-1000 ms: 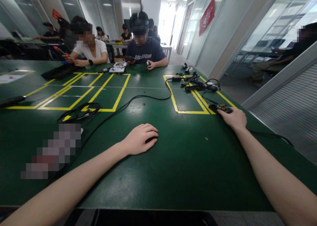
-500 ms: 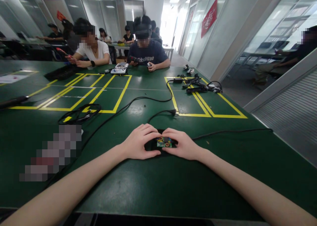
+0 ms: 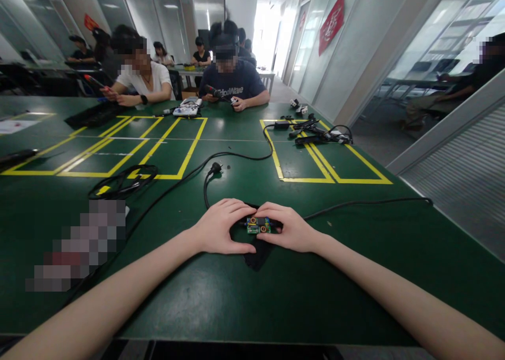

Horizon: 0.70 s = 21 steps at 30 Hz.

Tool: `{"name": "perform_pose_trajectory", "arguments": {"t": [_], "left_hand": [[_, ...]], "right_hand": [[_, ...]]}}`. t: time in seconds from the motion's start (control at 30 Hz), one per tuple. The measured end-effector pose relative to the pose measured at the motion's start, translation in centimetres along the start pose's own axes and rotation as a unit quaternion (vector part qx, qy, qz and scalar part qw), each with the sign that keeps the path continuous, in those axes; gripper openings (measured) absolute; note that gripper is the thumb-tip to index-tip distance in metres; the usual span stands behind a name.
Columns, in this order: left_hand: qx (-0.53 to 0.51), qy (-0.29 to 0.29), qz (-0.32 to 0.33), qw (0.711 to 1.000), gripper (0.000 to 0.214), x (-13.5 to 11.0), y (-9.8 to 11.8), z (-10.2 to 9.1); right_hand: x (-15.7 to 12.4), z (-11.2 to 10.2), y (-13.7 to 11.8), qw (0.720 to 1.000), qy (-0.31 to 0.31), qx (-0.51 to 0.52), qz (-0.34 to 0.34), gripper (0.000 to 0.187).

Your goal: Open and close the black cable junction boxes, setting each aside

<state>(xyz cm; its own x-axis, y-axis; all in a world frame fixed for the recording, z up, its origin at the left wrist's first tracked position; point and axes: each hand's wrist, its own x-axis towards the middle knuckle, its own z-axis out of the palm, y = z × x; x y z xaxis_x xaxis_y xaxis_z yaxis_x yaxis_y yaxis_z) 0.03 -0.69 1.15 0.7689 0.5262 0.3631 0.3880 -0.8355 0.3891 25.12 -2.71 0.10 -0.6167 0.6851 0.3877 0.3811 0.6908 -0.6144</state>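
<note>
Your left hand (image 3: 219,227) and right hand (image 3: 290,227) are closed on a small circuit board (image 3: 258,225), fingertips pinching it from either side, low over the green table (image 3: 252,297) right in front of you. A black casing (image 3: 257,256) lies beneath it, touching both hands. A black cord (image 3: 205,191) curls from your left hand out to a plug (image 3: 215,167), near the yellow tape lines (image 3: 190,155)

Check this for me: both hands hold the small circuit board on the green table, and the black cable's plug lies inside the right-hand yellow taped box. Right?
Not quite. In the head view the plug lies outside the yellow taped box, on bare green table left of it. The rest stands: left hand and right hand both hold the small circuit board.
</note>
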Motion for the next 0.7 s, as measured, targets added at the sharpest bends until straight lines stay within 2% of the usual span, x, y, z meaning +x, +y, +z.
{"name": "perform_pose_trajectory", "arguments": {"t": [0.23, 0.5, 0.7], "left_hand": [[0.019, 0.039, -0.057, 0.997, 0.067, -0.2, -0.9, 0.6], [-0.046, 0.045, -0.056, 0.996, 0.065, -0.3, -0.8, 0.2], [-0.07, 0.034, -0.061, 0.995, 0.076, -0.5, -1.6, 0.3]], "right_hand": [[0.0, -0.1, -0.1, 1.0, -0.006, -0.022, 0.005, 0.021], [-0.1, -0.1, 0.3, 0.997, -0.024, -0.046, 0.061, 0.027], [0.0, -0.2, 0.5, 0.997, 0.009, -0.059, 0.047, 0.024]]}}
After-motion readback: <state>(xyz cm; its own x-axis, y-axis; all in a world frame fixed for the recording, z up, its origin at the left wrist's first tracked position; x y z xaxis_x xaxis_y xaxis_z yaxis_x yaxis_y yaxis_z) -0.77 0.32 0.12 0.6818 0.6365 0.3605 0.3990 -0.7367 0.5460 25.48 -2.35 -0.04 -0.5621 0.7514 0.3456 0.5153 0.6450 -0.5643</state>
